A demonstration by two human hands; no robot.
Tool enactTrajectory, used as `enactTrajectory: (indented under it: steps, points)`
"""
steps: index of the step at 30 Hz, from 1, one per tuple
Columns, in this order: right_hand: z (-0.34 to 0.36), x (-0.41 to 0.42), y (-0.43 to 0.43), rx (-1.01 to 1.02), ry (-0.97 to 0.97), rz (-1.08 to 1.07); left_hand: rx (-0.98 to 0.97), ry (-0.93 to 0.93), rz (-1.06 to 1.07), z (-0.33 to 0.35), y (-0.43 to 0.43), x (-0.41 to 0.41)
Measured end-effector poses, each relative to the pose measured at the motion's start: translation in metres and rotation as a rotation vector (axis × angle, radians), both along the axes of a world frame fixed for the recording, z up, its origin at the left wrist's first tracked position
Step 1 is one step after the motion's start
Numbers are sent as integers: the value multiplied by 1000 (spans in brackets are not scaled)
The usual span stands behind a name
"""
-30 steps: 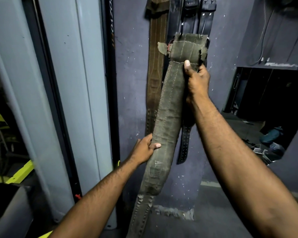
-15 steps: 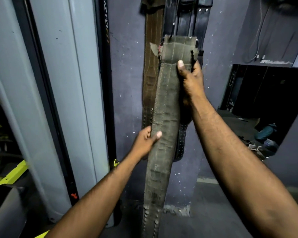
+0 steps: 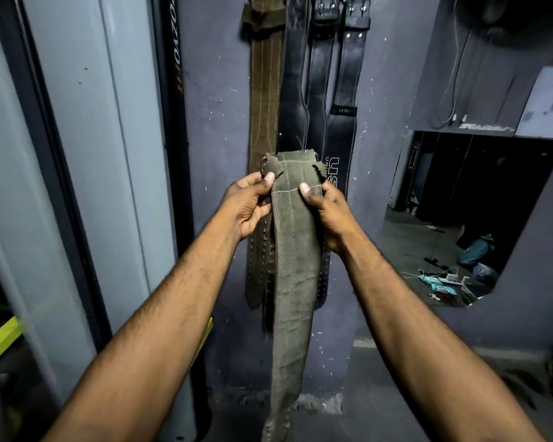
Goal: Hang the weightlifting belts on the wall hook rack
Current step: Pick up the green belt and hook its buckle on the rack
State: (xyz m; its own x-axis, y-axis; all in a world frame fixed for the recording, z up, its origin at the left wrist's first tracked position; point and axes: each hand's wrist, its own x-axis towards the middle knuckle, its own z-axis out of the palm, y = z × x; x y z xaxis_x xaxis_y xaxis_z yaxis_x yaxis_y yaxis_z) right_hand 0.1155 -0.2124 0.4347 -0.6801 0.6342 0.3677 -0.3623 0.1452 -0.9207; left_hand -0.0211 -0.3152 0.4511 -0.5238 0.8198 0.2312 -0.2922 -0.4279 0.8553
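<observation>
Olive-green weightlifting belt [image 3: 292, 256] was held upright in front of purple wall [image 3: 217, 122], frayed top end at hand level, long tail hanging down between forearms. Left hand [image 3: 248, 204] pinched top left corner, thumb on front. Right hand [image 3: 331, 212] gripped right edge just below top, thumb across front face. Directly behind: brown belt [image 3: 265, 90] and black leather belts [image 3: 321, 78] hung side by side on wall, tops cut by frame edge. White pillar [image 3: 115, 154] stood at left.

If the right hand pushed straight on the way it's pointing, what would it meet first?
Probably the black lettered belt hanging directly beyond the right hand, which grips the green belt near its top; depth is unclear.
</observation>
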Motion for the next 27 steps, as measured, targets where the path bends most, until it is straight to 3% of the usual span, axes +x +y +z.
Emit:
enactTrajectory:
  steps: [3, 5, 8, 14, 18, 23, 27]
  points:
    - [-6, 9, 14, -42, -20, 116, -58, 98, 120, -1, 10, 2]
    - [-12, 11, 23, -179, 46, 194, -86, 122, 207, -6, 20, 3]
    - [-21, 9, 37, -321, 73, 170, -96, 155, 271, -17, 33, 5]
    - [-13, 1, 58, -45, -115, 71, -96, 291, 274, -29, 44, 1]
    - [-4, -13, 77, 249, -283, 10, -191, 410, 332, -39, 51, -21]
    - [-1, -49, 108, 340, -336, 25, -189, 497, 317, -37, 69, -58]
    - [11, -93, 124, 415, -248, -26, -112, 525, 362, -24, 91, -97]
